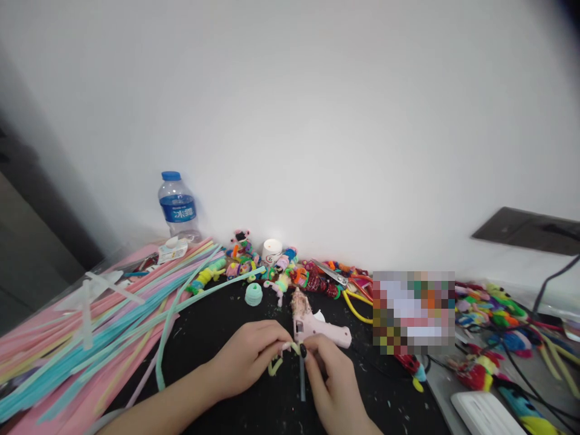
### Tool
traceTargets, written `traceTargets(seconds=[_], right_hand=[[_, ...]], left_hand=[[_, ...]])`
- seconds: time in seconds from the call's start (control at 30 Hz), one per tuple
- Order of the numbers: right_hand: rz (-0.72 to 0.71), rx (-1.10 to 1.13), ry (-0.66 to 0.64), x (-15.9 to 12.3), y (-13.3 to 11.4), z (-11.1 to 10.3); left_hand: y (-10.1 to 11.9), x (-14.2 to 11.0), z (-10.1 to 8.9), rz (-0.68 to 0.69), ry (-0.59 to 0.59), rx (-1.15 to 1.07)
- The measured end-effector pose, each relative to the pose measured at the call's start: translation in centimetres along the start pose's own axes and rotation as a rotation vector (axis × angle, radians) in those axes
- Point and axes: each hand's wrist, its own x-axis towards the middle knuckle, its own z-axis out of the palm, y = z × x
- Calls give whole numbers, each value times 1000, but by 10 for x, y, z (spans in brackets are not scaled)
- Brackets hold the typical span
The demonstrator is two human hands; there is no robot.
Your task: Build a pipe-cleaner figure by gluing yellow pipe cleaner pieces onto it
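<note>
A small piece of pale yellow pipe cleaner (274, 367), with a bit of pink on it, is between my two hands above the black mat. The fingertips of my left hand (254, 355) are closed on its left side. My right hand (334, 377) pinches its right end, where a small black spot (303, 350) shows by the fingertips. Just beyond my hands lies a pale pink glue gun (317, 329), nozzle pointing away. Its clear glue stick (302, 386) sticks out towards me. A mint green coiled pipe cleaner ball (253, 294) stands beyond my left hand.
Bundles of coloured pipe cleaners (131, 338) cover the left side. A water bottle (178, 208) and a white tub (272, 251) stand by the wall. Small pipe cleaner figures (244, 266) and scissors (333, 275) lie behind. A white box (483, 414) and cables are at right.
</note>
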Motion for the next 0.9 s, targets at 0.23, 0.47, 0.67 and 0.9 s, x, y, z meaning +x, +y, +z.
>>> traceTargets(seconds=[0.23, 0.47, 0.67, 0.9], right_hand=[[-59, -119, -100, 2, 1, -1], [-65, -96, -76, 2, 9, -2], [-35, -148, -110, 0, 11, 0], [3, -51, -98, 0, 12, 3]], left_hand=[[-4, -2, 5, 86, -117, 165], [0, -1, 2, 32, -62, 93], [3, 1, -3, -26, -44, 60], [7, 4, -5, -86, 23, -16]])
